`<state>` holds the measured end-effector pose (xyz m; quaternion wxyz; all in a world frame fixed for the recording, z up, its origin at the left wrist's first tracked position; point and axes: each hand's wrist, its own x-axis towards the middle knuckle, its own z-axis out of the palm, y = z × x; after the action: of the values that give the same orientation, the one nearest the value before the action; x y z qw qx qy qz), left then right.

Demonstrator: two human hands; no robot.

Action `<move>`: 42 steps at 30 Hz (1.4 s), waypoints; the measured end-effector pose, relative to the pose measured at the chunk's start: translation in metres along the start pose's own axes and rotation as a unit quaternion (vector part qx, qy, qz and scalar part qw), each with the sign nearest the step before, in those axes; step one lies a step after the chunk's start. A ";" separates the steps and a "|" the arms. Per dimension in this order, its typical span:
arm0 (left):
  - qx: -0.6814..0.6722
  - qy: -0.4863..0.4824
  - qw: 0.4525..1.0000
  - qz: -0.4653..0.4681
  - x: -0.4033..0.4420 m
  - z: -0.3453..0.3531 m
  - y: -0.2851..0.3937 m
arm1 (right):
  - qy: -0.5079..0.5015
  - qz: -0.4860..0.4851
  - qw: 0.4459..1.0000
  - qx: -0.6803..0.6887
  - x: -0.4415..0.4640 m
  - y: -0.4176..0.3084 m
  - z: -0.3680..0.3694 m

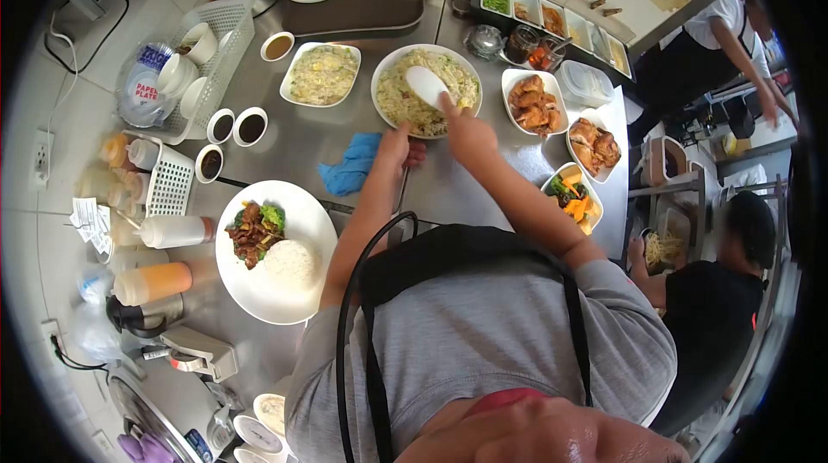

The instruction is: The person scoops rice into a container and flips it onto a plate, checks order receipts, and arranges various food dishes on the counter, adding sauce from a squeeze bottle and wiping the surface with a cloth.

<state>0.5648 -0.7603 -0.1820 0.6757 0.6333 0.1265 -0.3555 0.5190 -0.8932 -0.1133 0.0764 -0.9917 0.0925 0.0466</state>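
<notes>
Spoon (424, 85) is clasped in right hand (466, 128); left hand (397, 147) touches bowl (374, 88), its grip unclear.

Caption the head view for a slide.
Right hand holds a white spoon over a bowl of fried rice, left hand at its rim, blue cloth nearby.
</notes>
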 end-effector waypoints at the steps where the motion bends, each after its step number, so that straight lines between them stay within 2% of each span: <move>1: -0.001 -0.001 1.000 -0.004 0.006 -0.003 0.001 | -0.001 -0.003 1.000 0.021 0.001 0.001 0.003; 6: -0.036 0.017 0.999 0.001 0.011 0.000 0.007 | -0.008 0.014 0.994 0.104 -0.009 0.011 -0.025; 9: -0.079 -0.010 0.997 -0.023 0.012 0.016 0.000 | -0.034 0.067 0.993 0.095 -0.021 0.024 -0.013; 12: -0.104 -0.049 0.993 -0.040 0.014 0.027 -0.013 | -0.054 0.030 0.996 0.063 -0.024 0.015 0.003; 15: -0.105 -0.065 0.992 -0.040 0.015 0.026 -0.012 | -0.015 0.045 0.997 0.067 -0.014 0.025 -0.017; 18: -0.097 -0.060 0.993 -0.041 0.014 0.026 -0.011 | -0.023 0.099 0.990 0.100 -0.004 0.040 -0.020; 22: -0.077 -0.041 0.996 -0.026 0.011 0.028 -0.010 | -0.027 0.043 0.997 0.052 -0.005 0.031 0.008; 25: -0.078 -0.039 0.996 -0.029 0.010 0.028 -0.010 | -0.028 0.053 0.994 0.086 0.008 0.036 -0.021; 26: -0.072 -0.037 0.996 -0.029 0.009 0.028 -0.009 | 0.012 0.063 0.994 0.090 0.016 0.041 -0.015; 29: -0.049 -0.029 0.998 -0.023 0.008 0.027 -0.008 | -0.023 0.057 0.997 0.054 0.026 0.040 0.007; 35: -0.003 -0.016 1.000 -0.011 0.015 0.004 -0.003 | -0.019 -0.022 0.999 0.044 0.043 0.032 -0.043; 37: 0.007 0.006 1.000 -0.009 0.014 -0.001 0.004 | -0.049 -0.042 0.998 0.007 0.052 0.024 -0.049; 40: 0.031 -0.020 0.999 -0.016 0.019 -0.020 0.010 | -0.103 -0.064 0.991 -0.059 0.053 0.012 -0.053; 42: 0.101 0.062 0.993 0.004 0.005 -0.037 0.022 | -0.089 -0.108 0.987 -0.078 0.059 0.021 -0.075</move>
<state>0.5933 -0.7282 -0.1742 0.6005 0.7196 0.1296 -0.3237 0.5783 -0.9356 -0.0489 0.0117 -0.9906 -0.0262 0.1335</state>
